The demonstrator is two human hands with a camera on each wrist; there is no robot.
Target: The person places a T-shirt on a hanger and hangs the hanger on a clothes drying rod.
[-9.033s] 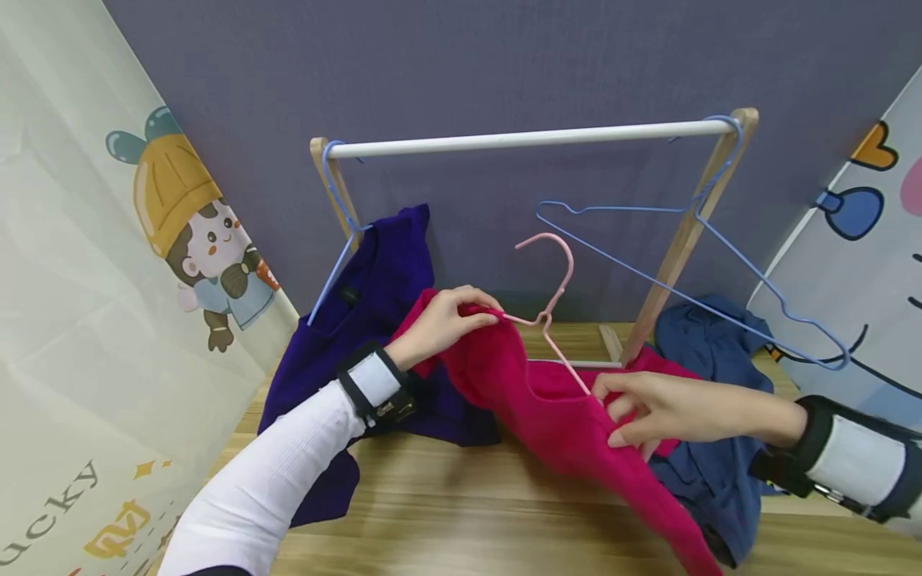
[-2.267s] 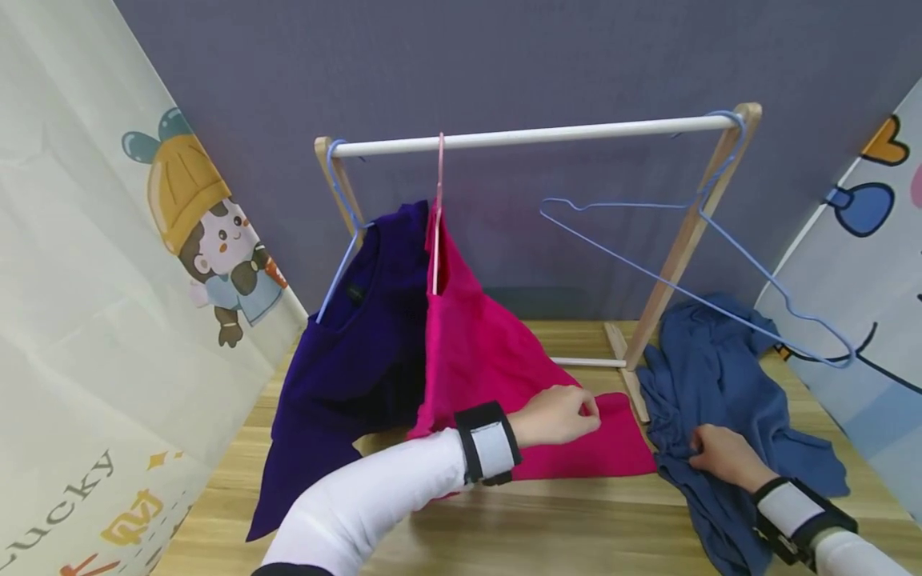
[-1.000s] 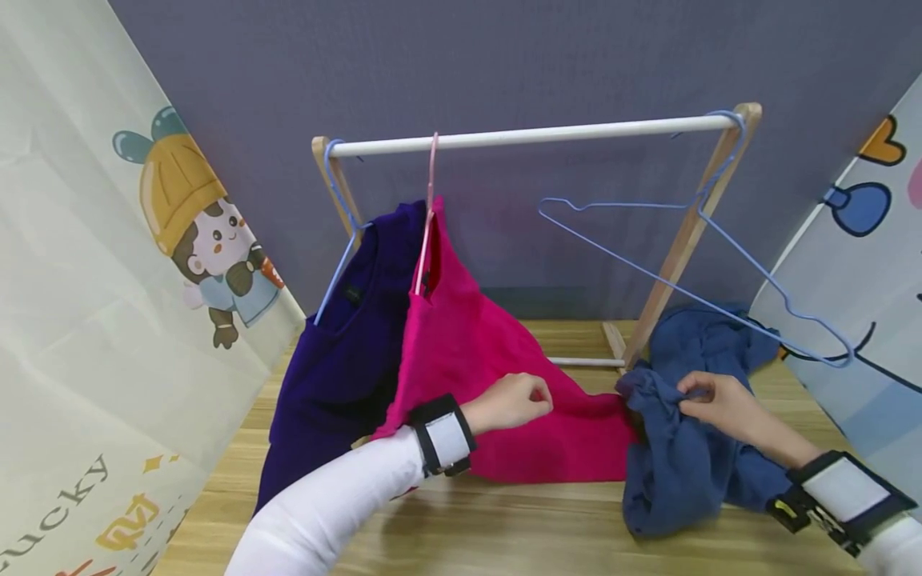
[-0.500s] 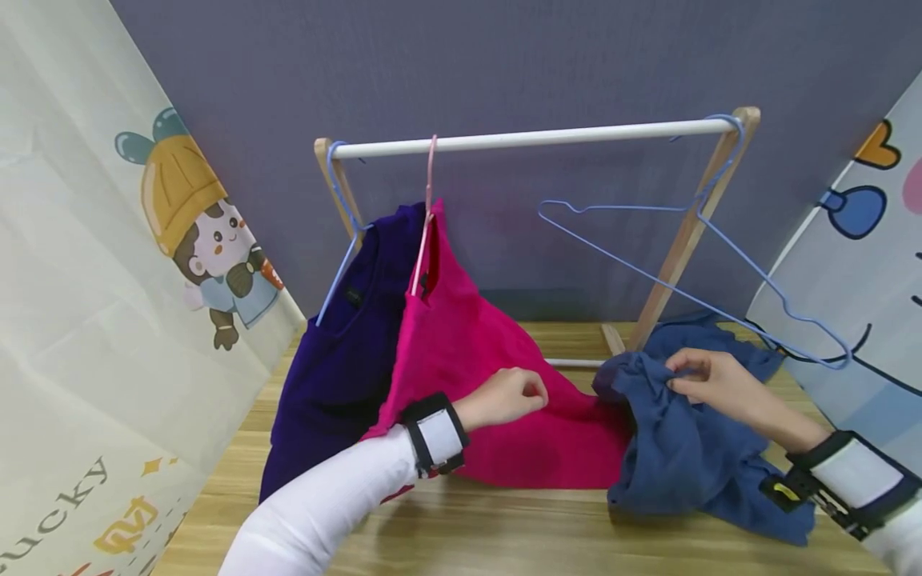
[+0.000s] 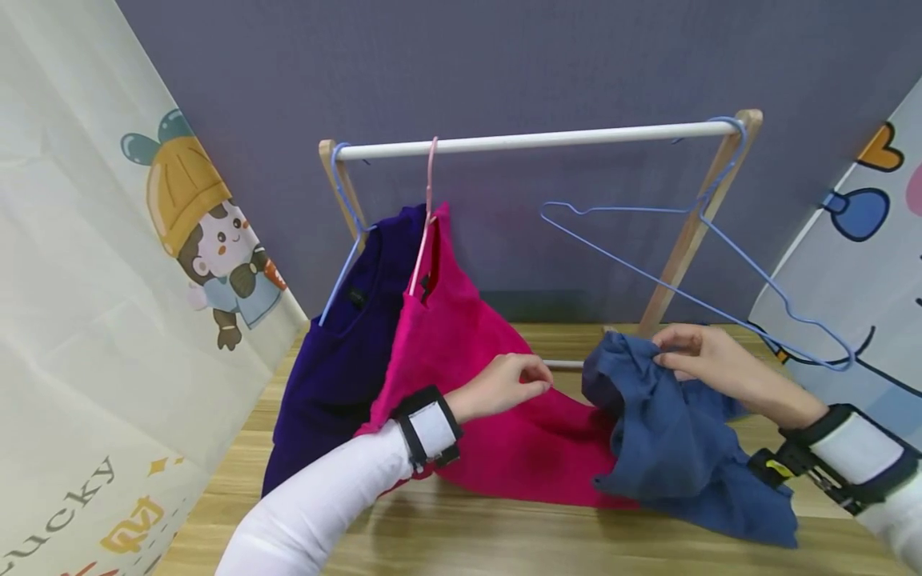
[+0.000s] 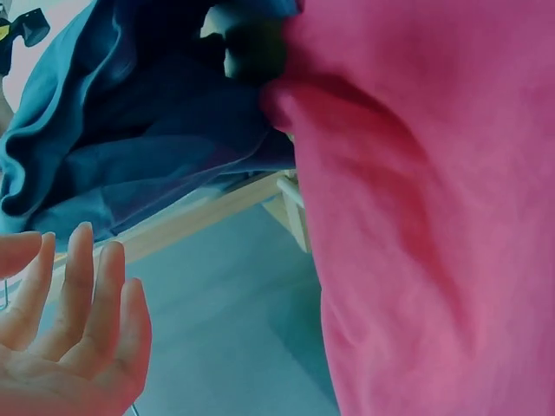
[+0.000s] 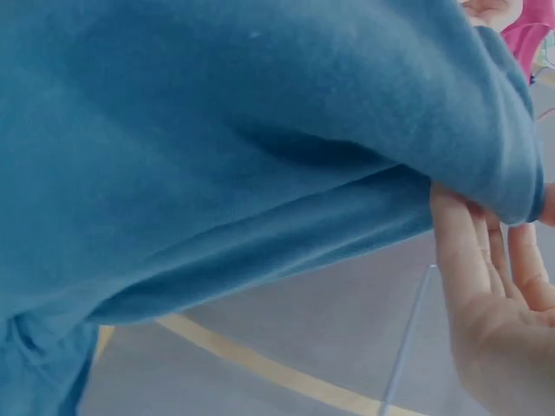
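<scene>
My right hand [image 5: 709, 364] pinches the edge of a slate-blue garment [image 5: 666, 440] between thumb and fingers, lifting that part while the rest drapes down to the table. In the right wrist view the blue cloth [image 7: 260, 130] fills most of the picture, its edge held at the fingertips. The left hand [image 5: 500, 386] hovers in front of a pink top [image 5: 471, 344] with nothing in its loosely bent fingers; the left wrist view shows its relaxed fingers [image 6: 78, 295] near the blue cloth. A pink hanger [image 5: 429, 188] carries the pink top on the rail.
A white rail [image 5: 576, 139] spans two wooden posts. At its left end a purple top [image 5: 353, 336] hangs on a blue hanger [image 5: 338, 276]. A bare blue hanger [image 5: 627, 210] juts forward at the right end. Below is a wooden tabletop [image 5: 461, 536], with printed curtains at both sides.
The pink top on its hanger, in both hands at first, now hangs on the rail. My right hand has taken hold of the blue garment and drawn it up and left.
</scene>
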